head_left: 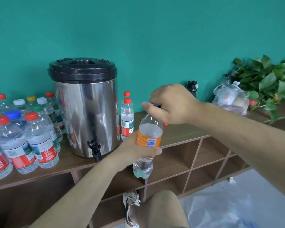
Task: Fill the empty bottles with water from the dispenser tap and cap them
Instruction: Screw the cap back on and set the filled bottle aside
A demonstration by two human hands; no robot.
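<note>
The left hand (pixel 132 149) is gripping the orange-labelled bottle (pixel 149 129) round its middle, in the air before the wooden shelf (pixel 179 133), right of the dispenser tap (pixel 95 149). The right hand (pixel 173 104) is curling over the purple cap (pixel 156 105), hiding most of it and the neck.

- We look from a head-worn camera, forward and down, across the counter (pixel 179 134) from its front edge toward the teal wall (pixel 155 38).
- We stand close, the dispenser (pixel 84 112) near, left of centre.
</note>
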